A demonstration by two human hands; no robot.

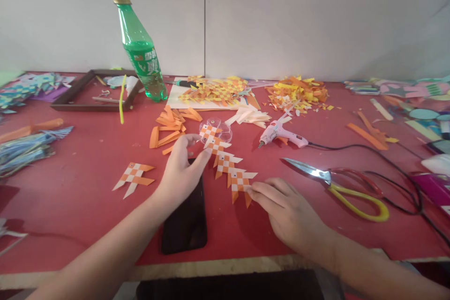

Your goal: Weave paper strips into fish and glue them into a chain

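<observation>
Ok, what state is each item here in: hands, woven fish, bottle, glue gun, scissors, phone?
left hand: fingertips on the upper end of the fish chain
right hand: fingertips at the chain's lower end
fish chain: four woven fish lying flat in a row
single woven fish: flat, apart
bottle: upright, capped
glue gun: lying, corded
scissors: closed
phone: screen dark

Our workroom backdrop

We face a plain pale wall [316, 18] with one vertical seam, behind a red surface [87, 159] in soft, even light.
</observation>
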